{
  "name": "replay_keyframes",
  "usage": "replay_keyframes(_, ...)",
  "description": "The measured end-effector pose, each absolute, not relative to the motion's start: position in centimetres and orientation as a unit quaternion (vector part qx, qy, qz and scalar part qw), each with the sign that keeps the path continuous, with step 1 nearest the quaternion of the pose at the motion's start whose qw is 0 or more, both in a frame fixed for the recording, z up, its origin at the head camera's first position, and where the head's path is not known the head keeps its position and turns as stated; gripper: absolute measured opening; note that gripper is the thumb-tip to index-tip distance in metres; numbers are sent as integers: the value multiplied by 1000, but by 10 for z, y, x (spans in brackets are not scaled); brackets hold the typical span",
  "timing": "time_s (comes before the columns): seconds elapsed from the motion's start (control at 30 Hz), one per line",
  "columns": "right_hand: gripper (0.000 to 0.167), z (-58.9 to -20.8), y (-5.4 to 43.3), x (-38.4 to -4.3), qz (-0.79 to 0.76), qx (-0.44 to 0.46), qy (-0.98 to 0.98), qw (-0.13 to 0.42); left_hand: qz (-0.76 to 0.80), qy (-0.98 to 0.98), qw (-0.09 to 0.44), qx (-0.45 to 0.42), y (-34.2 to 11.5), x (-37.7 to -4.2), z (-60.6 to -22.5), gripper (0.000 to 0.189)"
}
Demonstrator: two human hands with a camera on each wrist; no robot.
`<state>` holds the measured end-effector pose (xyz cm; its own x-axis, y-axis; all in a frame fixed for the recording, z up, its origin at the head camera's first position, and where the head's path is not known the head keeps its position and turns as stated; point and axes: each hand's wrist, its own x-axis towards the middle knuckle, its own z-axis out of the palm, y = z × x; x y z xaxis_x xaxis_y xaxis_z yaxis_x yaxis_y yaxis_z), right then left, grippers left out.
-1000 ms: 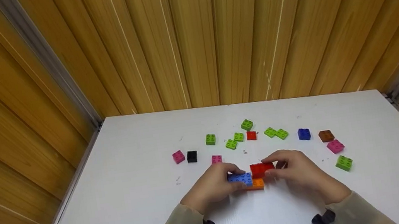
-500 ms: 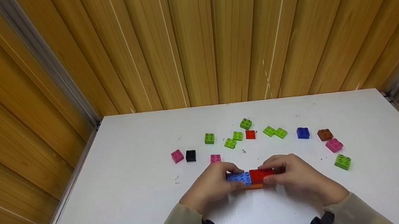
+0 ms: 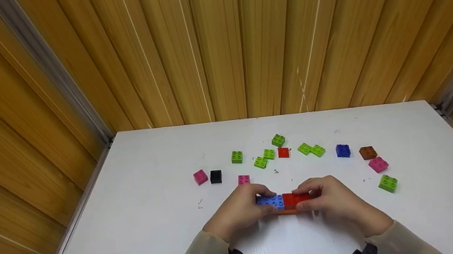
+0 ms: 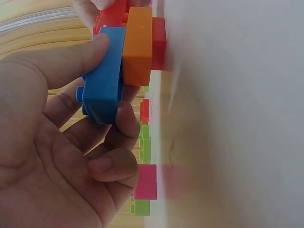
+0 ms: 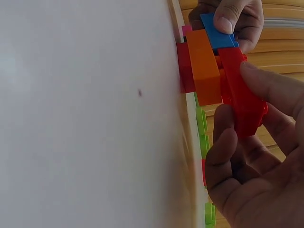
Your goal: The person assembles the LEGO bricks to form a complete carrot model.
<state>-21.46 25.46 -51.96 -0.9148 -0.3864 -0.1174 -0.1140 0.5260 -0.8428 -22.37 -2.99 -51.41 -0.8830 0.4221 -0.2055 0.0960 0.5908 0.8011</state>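
Left hand point(image 3: 240, 208) is gripping the light-blue brick point(image 3: 273, 201) by its outer end, thumb nearside; right hand point(image 3: 337, 197) is pinching the upper red brick point(image 3: 292, 200) likewise. Both are holding overhanging ends, probably to be steadying what the base isn't supporting.

Wood-look panelling point(image 3: 215, 48) is standing at 12 o'clock, behind the white tabletop point(image 3: 147, 226). Between the hands, the stack is sitting: light-blue and upper red are lying end to end across the orange brick point(image 5: 204, 66), which is resting on a lower red brick point(image 5: 186, 69). Orange is seemingly bridging the pair. Its studs are showing under the upper red brick, so that joint is looking not quite seated.

Loose pieces, clock read from the stack: lime-green brick point(image 3: 388, 183) is lying at 3; dark-blue brick point(image 3: 343, 150) at 2; black brick point(image 3: 216, 176) at 10; pink brick point(image 3: 243, 179) at 11, near the left hand. Thin lime-green plates point(image 3: 317, 151) are lying at 1. Spread is presumably leaving elbow room.
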Motion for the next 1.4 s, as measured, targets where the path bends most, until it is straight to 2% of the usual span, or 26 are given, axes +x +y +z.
replay_keyframes(0.23,38,-518,247,-209,-456,-117,873,129,427,872,197,136,-29,-224,-513,24)
replay_keyframes(0.47,36,-517,242,-207,-464,-76,871,141,431,869,203,132,-29,-223,-514,25)
replay_keyframes(0.8,35,-516,236,-203,-454,-41,881,128,404,881,188,158,-31,-223,-513,25)
replay_keyframes(1.07,35,-515,233,-201,-443,-55,888,112,364,896,147,207,-30,-219,-517,27)
replay_keyframes(1.4,35,-516,237,-203,-451,-53,883,123,355,909,111,187,-15,-208,-521,33)
